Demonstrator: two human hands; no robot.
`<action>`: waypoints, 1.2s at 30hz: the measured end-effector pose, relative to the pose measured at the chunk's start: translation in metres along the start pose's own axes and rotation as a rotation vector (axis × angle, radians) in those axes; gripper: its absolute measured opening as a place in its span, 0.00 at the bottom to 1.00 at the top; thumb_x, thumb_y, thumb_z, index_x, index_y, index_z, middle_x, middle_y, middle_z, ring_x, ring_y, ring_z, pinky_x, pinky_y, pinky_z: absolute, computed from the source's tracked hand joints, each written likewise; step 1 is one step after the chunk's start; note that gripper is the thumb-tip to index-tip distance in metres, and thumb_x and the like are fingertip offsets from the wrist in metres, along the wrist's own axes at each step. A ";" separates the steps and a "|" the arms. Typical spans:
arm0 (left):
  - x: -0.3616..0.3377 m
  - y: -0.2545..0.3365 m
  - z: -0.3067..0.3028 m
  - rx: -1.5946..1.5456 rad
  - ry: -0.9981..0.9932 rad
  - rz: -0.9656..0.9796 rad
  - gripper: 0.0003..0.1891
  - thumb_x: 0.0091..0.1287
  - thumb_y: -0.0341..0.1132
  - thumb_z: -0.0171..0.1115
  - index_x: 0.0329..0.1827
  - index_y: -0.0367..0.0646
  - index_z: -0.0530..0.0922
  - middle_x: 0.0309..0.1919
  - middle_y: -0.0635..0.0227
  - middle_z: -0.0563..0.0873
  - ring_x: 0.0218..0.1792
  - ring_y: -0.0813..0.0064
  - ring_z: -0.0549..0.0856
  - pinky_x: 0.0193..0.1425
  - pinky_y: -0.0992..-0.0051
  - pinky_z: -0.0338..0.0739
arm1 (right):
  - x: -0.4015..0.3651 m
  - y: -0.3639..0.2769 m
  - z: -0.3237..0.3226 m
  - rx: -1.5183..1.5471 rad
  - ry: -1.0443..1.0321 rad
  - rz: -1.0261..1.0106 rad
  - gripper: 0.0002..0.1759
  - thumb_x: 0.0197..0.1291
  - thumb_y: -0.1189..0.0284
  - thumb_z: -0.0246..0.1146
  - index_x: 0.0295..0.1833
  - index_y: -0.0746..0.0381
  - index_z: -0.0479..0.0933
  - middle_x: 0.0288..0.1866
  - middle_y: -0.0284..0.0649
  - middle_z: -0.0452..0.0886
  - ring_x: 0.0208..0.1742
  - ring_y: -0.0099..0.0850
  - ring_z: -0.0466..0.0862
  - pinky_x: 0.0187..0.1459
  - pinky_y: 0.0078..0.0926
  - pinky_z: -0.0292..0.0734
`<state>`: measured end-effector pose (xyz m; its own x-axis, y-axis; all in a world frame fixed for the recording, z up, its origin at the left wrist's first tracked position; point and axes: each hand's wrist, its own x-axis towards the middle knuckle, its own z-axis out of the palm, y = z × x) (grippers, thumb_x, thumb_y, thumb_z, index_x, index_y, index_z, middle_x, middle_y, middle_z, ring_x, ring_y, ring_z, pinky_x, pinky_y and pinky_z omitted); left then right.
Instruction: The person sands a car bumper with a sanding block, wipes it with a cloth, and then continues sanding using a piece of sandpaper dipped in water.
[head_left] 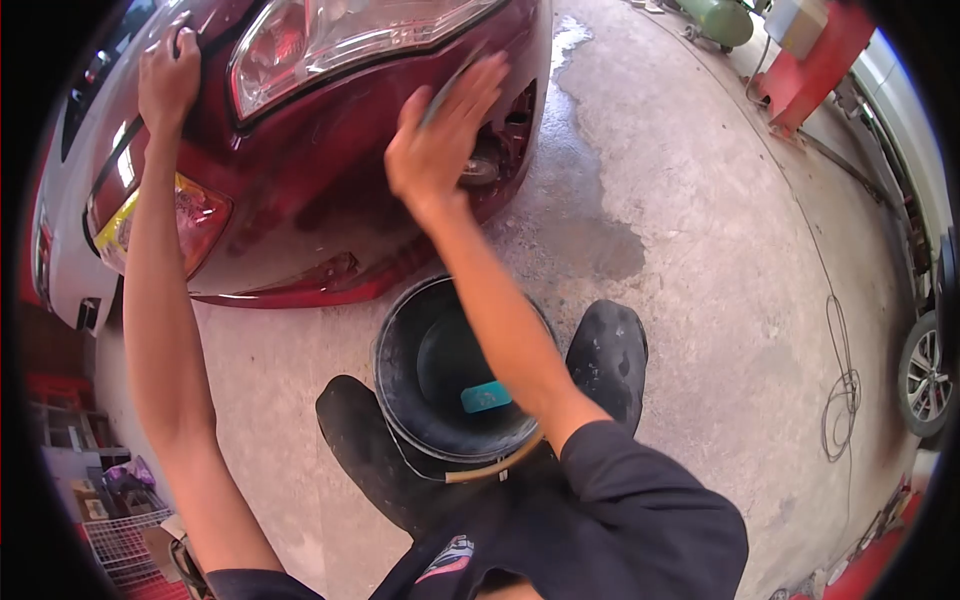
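Observation:
A dark red car bumper (320, 190) with a clear headlight (340, 45) fills the upper left. My left hand (170, 75) rests on the car's edge left of the headlight, its fingers bent over something too small to make out. Against the bumper, right of and below the headlight, my right hand (445, 135) presses a thin dark sheet, whose edge shows beside the fingers. Between my knees stands a black bucket (395, 410) with a teal block (486, 397) in it. An orange and yellow lamp (190, 225) sits below my left hand.
Wet patches (600, 240) mark the concrete floor right of the bumper. A red post (820, 65) and a green tank (718, 20) stand at the upper right. A thin cable (843, 390) lies near a car wheel (922, 372). Wire baskets (130, 545) are at the lower left.

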<state>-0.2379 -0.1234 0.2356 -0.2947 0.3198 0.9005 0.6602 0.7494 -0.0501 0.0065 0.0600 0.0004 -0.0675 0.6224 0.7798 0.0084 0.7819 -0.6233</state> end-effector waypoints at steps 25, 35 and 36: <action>-0.004 -0.003 -0.003 -0.015 -0.030 0.004 0.27 0.80 0.57 0.49 0.78 0.64 0.79 0.67 0.48 0.85 0.71 0.47 0.80 0.78 0.53 0.72 | -0.034 0.000 0.008 0.095 0.062 0.208 0.42 0.85 0.60 0.40 0.87 0.79 0.34 0.91 0.70 0.35 0.91 0.68 0.39 0.89 0.60 0.34; 0.005 -0.012 0.004 0.031 -0.042 0.011 0.29 0.80 0.59 0.48 0.78 0.63 0.79 0.65 0.45 0.86 0.70 0.44 0.81 0.77 0.52 0.72 | -0.045 -0.008 0.015 0.057 0.061 0.194 0.44 0.85 0.57 0.41 0.88 0.78 0.36 0.91 0.72 0.36 0.90 0.71 0.39 0.88 0.65 0.36; 0.002 -0.012 0.002 0.022 -0.047 0.007 0.29 0.80 0.59 0.48 0.78 0.62 0.79 0.65 0.45 0.86 0.70 0.43 0.81 0.77 0.52 0.72 | -0.075 -0.023 0.018 0.157 0.039 0.139 0.44 0.84 0.57 0.41 0.89 0.76 0.34 0.91 0.72 0.35 0.91 0.71 0.37 0.87 0.66 0.34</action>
<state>-0.2475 -0.1303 0.2371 -0.3227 0.3517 0.8787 0.6475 0.7592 -0.0661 -0.0069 -0.0052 -0.0451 -0.0376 0.7272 0.6854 -0.1409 0.6751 -0.7241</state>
